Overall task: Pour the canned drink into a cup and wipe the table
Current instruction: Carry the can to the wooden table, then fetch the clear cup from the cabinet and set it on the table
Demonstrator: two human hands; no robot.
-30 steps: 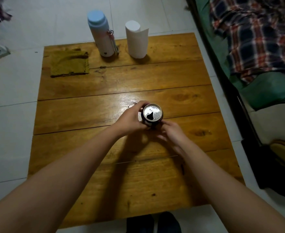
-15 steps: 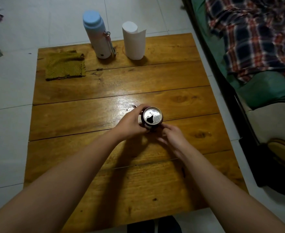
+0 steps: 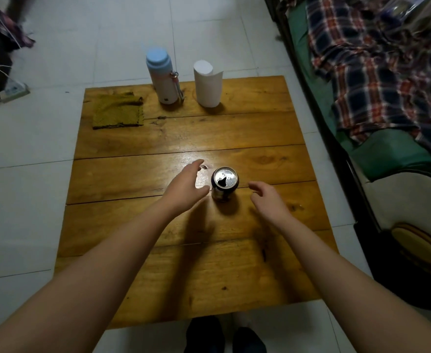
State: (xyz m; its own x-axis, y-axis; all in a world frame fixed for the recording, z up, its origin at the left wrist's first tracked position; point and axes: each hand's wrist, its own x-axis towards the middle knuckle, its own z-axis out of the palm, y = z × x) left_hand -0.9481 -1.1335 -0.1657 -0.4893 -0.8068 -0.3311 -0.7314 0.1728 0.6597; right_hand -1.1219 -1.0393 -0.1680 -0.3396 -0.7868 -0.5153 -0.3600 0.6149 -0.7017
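At the far left of the wooden bench (image 3: 138, 263) lies a folded mustard-green cloth (image 3: 118, 113), flat near the back corner. Just right of it, along the back edge, stands a white flask with a pale blue cap (image 3: 162, 76), upright, a small metal clip hanging at its side. Beside that, a little apart, stands a white roll of paper (image 3: 207, 84), also upright, with its loose edge flaring out to the right.

Nearer the middle of the bench, the left hand (image 3: 184, 186) hovers just left of the can (image 3: 224, 183), its grip loose, fingers spread and holding nothing; the thumb comes close to the can's side, though I cannot tell if it touches. The can stands upright on the boards, top already opened, the dark mouth showing in the silver lid. To its right the right hand (image 3: 269, 198) hangs apart from the can, fingers relaxed and slightly bent, grip empty.

Past the bench's right edge runs a bed (image 3: 311, 80) with a plaid blanket (image 3: 377, 80) heaped on it.
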